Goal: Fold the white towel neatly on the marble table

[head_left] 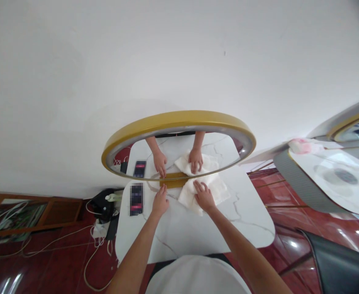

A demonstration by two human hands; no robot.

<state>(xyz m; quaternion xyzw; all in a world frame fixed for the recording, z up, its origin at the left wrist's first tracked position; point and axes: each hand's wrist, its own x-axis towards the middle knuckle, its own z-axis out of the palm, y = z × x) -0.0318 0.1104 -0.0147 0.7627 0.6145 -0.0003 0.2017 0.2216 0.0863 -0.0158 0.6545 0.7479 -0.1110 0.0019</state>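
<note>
At the far left we see cables (pixel 90 245) trailing over the red floor. On the left part of the white marble table (pixel 198 237) lies a phone (pixel 136 199), face up. Just right of it we rest our left hand (pixel 160 201) flat on the bare tabletop, fingers straight and close together, holding nothing, its fingertips near the mirror's base. Our right hand (pixel 204 197) lies palm down with fingers spread, pressing on a folded white towel (pixel 220 188) that sits on the table against the gold-framed oval mirror (pixel 179 118). Farther right stands another table (pixel 320 188).
</note>
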